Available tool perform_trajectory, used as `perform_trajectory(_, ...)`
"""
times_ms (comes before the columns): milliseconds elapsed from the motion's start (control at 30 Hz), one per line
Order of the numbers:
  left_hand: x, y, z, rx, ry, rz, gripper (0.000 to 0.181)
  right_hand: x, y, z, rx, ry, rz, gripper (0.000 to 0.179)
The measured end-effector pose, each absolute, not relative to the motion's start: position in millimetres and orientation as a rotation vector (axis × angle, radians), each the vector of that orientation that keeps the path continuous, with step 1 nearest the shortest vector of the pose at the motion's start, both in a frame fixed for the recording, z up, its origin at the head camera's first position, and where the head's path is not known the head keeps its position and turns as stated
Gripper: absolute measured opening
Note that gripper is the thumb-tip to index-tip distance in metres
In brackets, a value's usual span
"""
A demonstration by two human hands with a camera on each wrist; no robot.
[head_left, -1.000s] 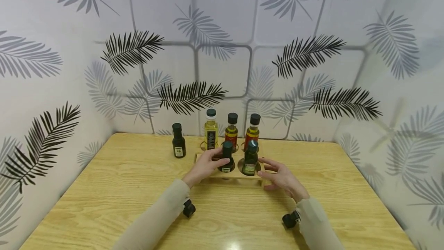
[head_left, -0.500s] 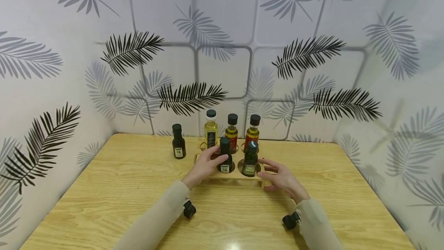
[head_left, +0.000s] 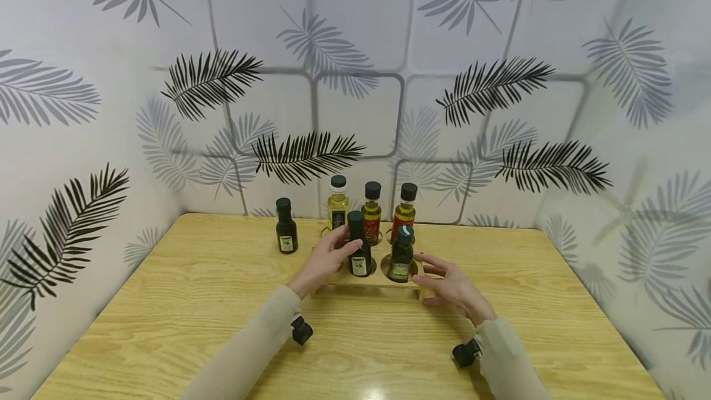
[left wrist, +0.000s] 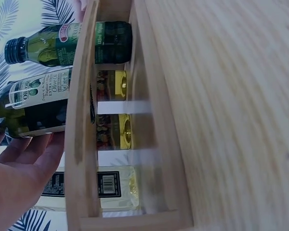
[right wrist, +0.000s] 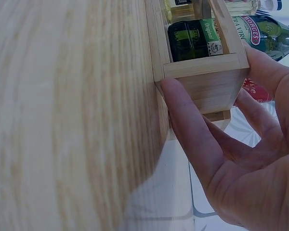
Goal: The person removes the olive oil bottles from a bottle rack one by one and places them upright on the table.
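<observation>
My left hand [head_left: 324, 261] grips a dark olive oil bottle [head_left: 360, 264] with a green cap, its fingers and thumb around the upper part. In the left wrist view, most of that bottle [left wrist: 38, 103] stands above the rack's upper board, its base at the hole. The two-row wooden bottle rack [head_left: 379, 275] stands on the table. At its right end, my right hand [head_left: 452, 283] holds the rack, thumb at the front top corner and a finger low on the end. Beside that hand, a green Borges bottle [head_left: 400, 264] sits in the front right hole.
Three oil bottles fill the back row: one pale yellow bottle [head_left: 337, 212] and two with red labels, the middle bottle [head_left: 371, 218] and the right bottle [head_left: 405, 215]. Another dark bottle [head_left: 286, 230] stands on the wooden table [head_left: 222, 276] left of the rack. Patterned walls [head_left: 355, 110] enclose the table.
My left hand has moved slightly left and up with the dark bottle, which has risen so more of its label shows. My right hand and the rack have stayed put.
</observation>
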State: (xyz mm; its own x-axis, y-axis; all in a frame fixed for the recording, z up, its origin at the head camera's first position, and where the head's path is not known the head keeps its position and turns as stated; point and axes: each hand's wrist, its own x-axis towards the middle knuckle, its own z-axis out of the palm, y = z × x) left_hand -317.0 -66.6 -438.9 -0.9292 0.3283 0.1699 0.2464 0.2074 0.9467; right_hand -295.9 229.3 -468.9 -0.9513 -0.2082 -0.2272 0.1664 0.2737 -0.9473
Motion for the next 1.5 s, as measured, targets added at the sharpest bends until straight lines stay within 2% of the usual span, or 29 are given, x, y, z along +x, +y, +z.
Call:
perform_trajectory(467,-318,-79,-424,0.542,2.428,1.894,0.047,-295,229,-470,-0.032,2.239,-1.733,0.066)
perform_trajectory(700,-318,-92,-421,0.509,2.447,1.828,0.057,-295,229,-469,-0.038,2.244,-1.728,0.067)
perform_trajectory(933,-319,-108,-419,0.566,2.484,1.851,0.048,-295,229,-469,-0.042,2.244,-1.72,0.067)
perform_trajectory(1500,-317,-151,-423,0.503,2.501,1.896,0.052,-295,229,-471,-0.059,2.216,-1.759,0.067)
